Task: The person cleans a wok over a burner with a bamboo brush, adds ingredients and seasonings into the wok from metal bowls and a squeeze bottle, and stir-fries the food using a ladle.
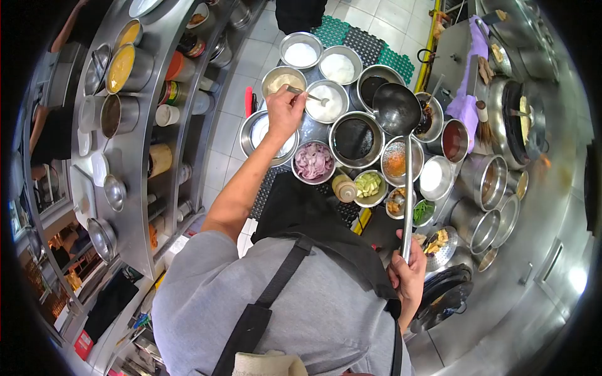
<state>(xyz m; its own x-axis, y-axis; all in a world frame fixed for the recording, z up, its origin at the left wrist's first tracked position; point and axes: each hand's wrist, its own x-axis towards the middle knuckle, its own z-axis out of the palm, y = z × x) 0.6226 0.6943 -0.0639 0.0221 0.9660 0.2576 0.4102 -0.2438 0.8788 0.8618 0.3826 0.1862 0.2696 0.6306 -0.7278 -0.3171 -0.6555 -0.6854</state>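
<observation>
My left hand (285,113) pinches the handle of a small metal spoon (315,98), whose tip is at the white powder in a steel bowl (326,116). Beside that hand stands a bowl of cream-coloured powder (283,81). My right hand (409,272) is wrapped round the long handle of a big steel ladle (397,109). The ladle's dark round bowl hangs over the far right of the ingredient bowls, partly covering a pot of dark liquid (374,88). In front of me is a wide bowl of black sauce (353,139).
Sliced onions (313,161), cut green vegetables (370,185) and an orange-topped seasoning bowl (395,160) sit nearest my body. A wok (511,119) and steel pots (486,178) line the right. Steel shelves (160,69) with pots and jars run along the left.
</observation>
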